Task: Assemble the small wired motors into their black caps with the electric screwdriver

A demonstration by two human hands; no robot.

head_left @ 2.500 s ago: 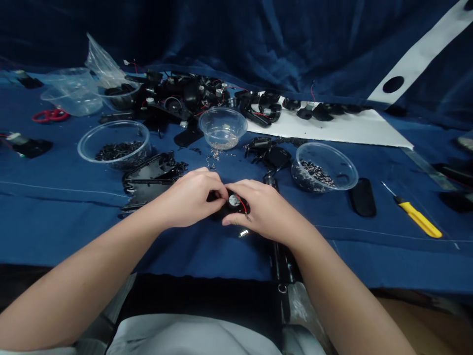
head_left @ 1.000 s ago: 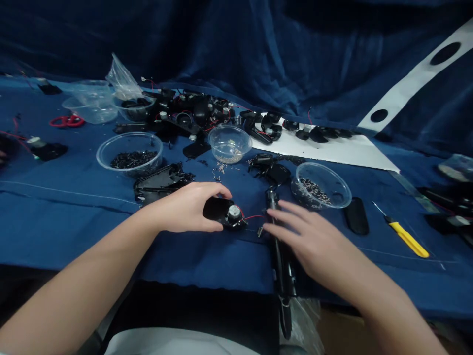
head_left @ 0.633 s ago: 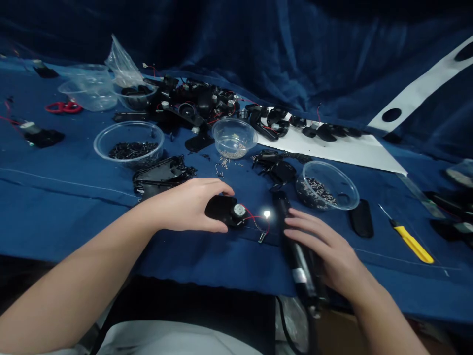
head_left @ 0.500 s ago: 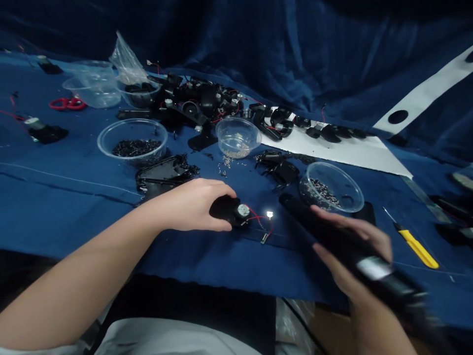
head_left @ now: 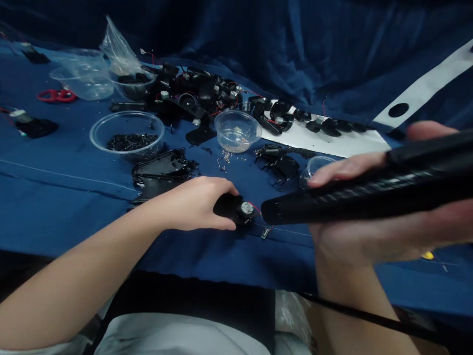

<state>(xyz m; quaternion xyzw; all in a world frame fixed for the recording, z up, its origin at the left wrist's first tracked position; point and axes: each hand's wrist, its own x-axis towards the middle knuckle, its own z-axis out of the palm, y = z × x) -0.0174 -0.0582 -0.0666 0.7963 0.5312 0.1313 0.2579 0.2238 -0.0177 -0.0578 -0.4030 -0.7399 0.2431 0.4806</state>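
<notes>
My left hand (head_left: 201, 202) is closed around a black plastic housing (head_left: 226, 206), with fingers and thumb on either side of it. From the housing's right end sticks a small silver motor (head_left: 247, 209) with red wires, and a tiny circuit board (head_left: 266, 231) lies on the cloth beside it. My right hand (head_left: 354, 236) grips a long black cylindrical tool that looks like an electric screwdriver (head_left: 343, 197). The tool is held level above the table, its blunt left end close to the motor and covering part of the wires. Its right end is out of view.
Clear tubs of black screws (head_left: 127, 133) and small silver screws (head_left: 238, 130) stand behind my hands. A heap of black parts (head_left: 199, 93) lies at the back beside a white board (head_left: 332, 140). Black shells (head_left: 162, 170) and red scissors (head_left: 57, 94) are to the left. A black cord (head_left: 354, 313) hangs below right.
My right hand has lifted the electric screwdriver and swung it from slanting to nearly level. It now hides most of the right tub and yellow screwdriver. My left hand stays on the housing.
</notes>
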